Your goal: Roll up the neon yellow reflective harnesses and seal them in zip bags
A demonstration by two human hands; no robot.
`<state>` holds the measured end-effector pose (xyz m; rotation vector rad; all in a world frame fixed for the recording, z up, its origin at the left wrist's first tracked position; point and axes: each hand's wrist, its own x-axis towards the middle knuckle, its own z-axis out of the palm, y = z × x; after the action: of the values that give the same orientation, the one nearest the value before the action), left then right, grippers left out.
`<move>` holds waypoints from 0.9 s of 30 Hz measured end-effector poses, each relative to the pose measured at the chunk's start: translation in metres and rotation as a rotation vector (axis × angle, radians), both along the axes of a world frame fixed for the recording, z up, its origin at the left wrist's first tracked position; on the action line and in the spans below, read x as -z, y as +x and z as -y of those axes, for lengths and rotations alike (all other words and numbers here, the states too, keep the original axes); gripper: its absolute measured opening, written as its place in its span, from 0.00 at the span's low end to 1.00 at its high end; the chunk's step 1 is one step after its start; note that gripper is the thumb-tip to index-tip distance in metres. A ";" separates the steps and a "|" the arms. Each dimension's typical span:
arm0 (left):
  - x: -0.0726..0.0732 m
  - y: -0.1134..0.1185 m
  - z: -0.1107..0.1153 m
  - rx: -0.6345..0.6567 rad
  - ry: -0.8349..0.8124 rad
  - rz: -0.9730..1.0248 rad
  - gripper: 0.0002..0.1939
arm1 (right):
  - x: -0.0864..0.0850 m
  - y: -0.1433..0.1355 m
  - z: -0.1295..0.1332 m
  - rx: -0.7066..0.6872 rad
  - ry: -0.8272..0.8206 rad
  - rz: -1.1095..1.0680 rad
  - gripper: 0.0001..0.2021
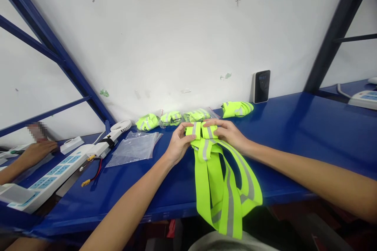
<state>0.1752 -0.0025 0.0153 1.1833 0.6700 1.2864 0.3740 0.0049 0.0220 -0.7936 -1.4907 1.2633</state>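
Observation:
Both hands grip a neon-yellow reflective strap harness (216, 188) with grey stripes. My left hand (179, 144) pinches the left side of its folded top, thumb in front. On the other side, my right hand (231, 135) has its fingers closed over the top edge. Loose straps drape from there across the blue table (294, 137) and hang over its front edge. Behind the hands lie a folded yellow bundle (237, 109) at the right and several bagged yellow bundles (147, 122) at the left. Clear plastic bags (134, 149) lie flat left of my left hand.
Left of the bags are a long white power strip (55, 174), a small white fan (121, 126) and a red-black cable with yellow connectors (96, 172). A black-fronted device (261, 86) leans against the wall. Another person's hand (39, 153) shows at far left.

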 end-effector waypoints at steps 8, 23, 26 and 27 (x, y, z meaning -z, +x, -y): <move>-0.005 0.002 0.005 0.110 -0.170 0.040 0.43 | -0.003 0.007 0.000 -0.081 0.358 0.149 0.17; -0.006 -0.001 -0.002 -0.201 0.027 0.007 0.23 | -0.010 -0.001 0.015 -0.096 0.046 0.117 0.42; -0.011 -0.006 -0.001 -0.250 0.095 0.075 0.23 | -0.010 0.000 0.016 -0.078 -0.006 0.057 0.34; -0.013 -0.008 0.000 -0.255 0.113 0.081 0.23 | -0.010 0.001 0.016 -0.081 -0.011 0.043 0.31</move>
<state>0.1673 -0.0024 0.0282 1.1562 0.7134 1.5954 0.3748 -0.0114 0.0324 -0.7789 -1.5657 1.3231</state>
